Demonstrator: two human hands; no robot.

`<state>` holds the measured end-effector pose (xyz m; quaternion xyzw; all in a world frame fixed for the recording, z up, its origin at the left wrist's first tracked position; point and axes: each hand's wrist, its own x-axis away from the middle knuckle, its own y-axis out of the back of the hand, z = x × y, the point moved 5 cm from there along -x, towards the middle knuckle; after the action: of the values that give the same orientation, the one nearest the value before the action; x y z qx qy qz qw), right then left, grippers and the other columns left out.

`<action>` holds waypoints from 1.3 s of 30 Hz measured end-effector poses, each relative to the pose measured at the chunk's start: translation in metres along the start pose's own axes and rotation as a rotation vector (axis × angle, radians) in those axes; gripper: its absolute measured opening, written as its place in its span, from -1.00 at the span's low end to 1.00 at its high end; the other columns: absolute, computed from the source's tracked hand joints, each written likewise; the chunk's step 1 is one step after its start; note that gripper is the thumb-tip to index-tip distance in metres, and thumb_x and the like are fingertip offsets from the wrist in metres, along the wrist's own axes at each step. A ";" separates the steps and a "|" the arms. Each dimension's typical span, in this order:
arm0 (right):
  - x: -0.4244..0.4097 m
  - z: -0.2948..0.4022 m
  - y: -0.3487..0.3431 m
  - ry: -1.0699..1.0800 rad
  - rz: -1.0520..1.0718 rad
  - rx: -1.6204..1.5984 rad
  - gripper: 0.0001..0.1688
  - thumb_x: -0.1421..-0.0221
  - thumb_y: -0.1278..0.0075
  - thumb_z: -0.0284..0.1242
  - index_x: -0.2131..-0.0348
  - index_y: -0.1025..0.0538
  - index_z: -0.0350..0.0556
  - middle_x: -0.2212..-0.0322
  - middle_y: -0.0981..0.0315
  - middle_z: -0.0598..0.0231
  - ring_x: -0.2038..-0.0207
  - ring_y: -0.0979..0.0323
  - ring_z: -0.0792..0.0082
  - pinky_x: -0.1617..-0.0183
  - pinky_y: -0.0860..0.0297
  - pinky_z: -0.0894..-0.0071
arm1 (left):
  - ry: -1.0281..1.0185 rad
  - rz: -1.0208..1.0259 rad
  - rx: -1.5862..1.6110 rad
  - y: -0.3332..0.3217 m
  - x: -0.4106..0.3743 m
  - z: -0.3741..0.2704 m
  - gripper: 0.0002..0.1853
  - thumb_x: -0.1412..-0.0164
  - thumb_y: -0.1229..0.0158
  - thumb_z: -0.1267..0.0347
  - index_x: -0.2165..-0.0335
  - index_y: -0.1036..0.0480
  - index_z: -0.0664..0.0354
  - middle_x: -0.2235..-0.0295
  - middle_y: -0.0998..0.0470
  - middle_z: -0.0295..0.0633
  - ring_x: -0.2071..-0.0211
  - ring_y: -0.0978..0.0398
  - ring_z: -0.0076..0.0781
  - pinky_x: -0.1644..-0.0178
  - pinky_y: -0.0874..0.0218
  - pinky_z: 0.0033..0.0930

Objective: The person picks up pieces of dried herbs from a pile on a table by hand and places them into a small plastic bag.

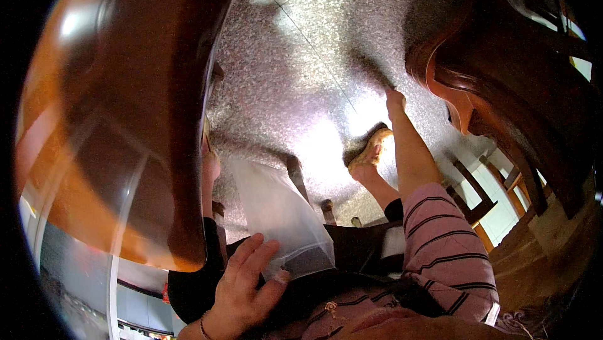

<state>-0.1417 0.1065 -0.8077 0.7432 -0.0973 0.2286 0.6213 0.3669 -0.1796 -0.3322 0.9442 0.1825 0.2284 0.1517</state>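
A translucent plastic bag (282,208) slants across my lap and stretches out over the floor. Its near left corner lies between the fingers and thumb of my left hand (247,281), which appears to hold it loosely. A dark bracelet circles that wrist. My right arm, in a pink sleeve with black stripes, reaches down towards the floor. At its end my right hand (395,102) is seen small and from behind, fingers curled under; what it holds, if anything, is hidden. Close to it is my foot in a tan slipper (377,144).
On the left a polished dark wooden tabletop (141,128) has a rounded edge. Carved dark wooden furniture (499,71) stands at the right. Speckled stone floor (301,48) runs between them, with bright light patches. A wooden leg (296,175) rises behind the bag.
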 end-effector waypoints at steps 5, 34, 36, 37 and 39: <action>0.012 0.032 0.012 -0.101 -0.121 0.079 -0.49 0.13 -0.22 0.00 0.47 -0.63 -0.10 0.41 -0.62 0.05 0.30 -0.60 0.11 0.23 -0.49 0.14 | 0.021 -0.004 -0.034 0.001 0.000 -0.006 -0.76 0.00 -0.32 0.44 0.29 -0.51 0.15 0.00 -0.42 0.10 -0.03 -0.39 0.21 -0.05 -0.36 0.04; 0.473 0.078 0.220 0.488 0.404 -0.749 -0.86 -0.26 0.03 -0.45 0.24 -0.48 -0.16 0.53 -0.43 0.37 0.44 -0.36 0.56 0.30 -0.36 0.46 | -0.300 -0.392 -0.219 -0.025 0.001 0.010 -0.85 -0.07 -0.10 0.50 0.32 -0.47 0.30 0.07 -0.43 0.16 0.01 -0.37 0.15 -0.09 -0.21 -0.02; 0.500 0.057 0.250 0.564 0.387 -0.749 -0.85 -0.25 0.01 -0.45 0.24 -0.49 -0.17 0.49 -0.44 0.35 0.40 -0.37 0.53 0.26 -0.36 0.45 | -0.394 -0.479 -0.197 -0.034 0.017 0.000 -0.86 -0.06 -0.12 0.50 0.34 -0.49 0.29 0.09 -0.45 0.15 0.03 -0.39 0.15 -0.09 -0.22 -0.02; 0.515 0.053 0.267 0.607 0.400 -0.765 -0.86 -0.23 -0.01 -0.46 0.26 -0.50 -0.17 0.47 -0.45 0.33 0.37 -0.39 0.51 0.24 -0.37 0.44 | -0.444 -0.527 -0.202 -0.030 0.026 -0.009 -0.86 -0.06 -0.13 0.49 0.34 -0.50 0.29 0.10 -0.45 0.14 0.04 -0.39 0.15 -0.08 -0.22 -0.03; 0.541 0.052 0.317 0.809 0.245 -0.786 -0.87 -0.20 -0.04 -0.47 0.28 -0.51 -0.18 0.43 -0.46 0.30 0.33 -0.41 0.46 0.23 -0.37 0.42 | -0.469 -0.580 -0.193 -0.029 0.051 -0.045 -0.80 -0.03 -0.19 0.49 0.29 -0.55 0.24 0.13 -0.47 0.08 0.07 -0.41 0.11 -0.05 -0.24 -0.04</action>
<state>0.2085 0.0650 -0.2861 0.2932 -0.0150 0.5117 0.8074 0.3793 -0.1231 -0.2855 0.8613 0.3800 -0.0300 0.3359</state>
